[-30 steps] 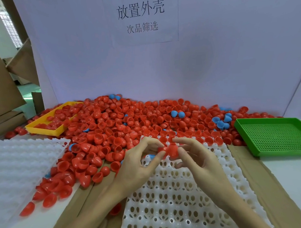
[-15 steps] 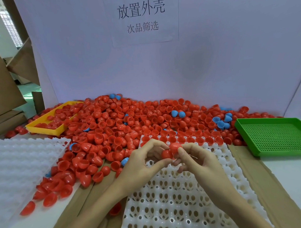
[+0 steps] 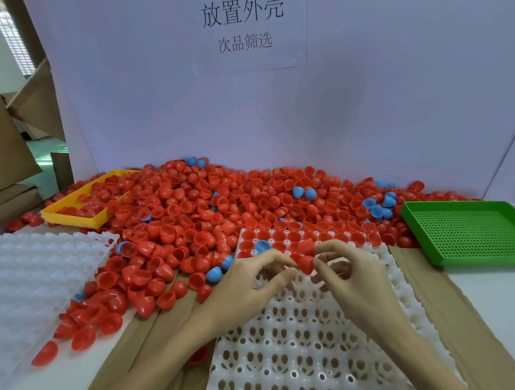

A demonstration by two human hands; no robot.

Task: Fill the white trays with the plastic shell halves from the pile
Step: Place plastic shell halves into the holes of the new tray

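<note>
Between hands [image 3: 303,272], glossy red shell half [image 3: 306,262]

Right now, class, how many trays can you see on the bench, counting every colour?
4: a yellow tray back left, a green tray right, one white tray under the hands, another white tray front left.

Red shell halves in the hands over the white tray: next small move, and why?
Probably lower the right hand and seat its red shell half in the nearest empty pocket of the white tray. Only the far rows are filled, and the shell hangs just past them. The left hand pinches nearby.
</note>
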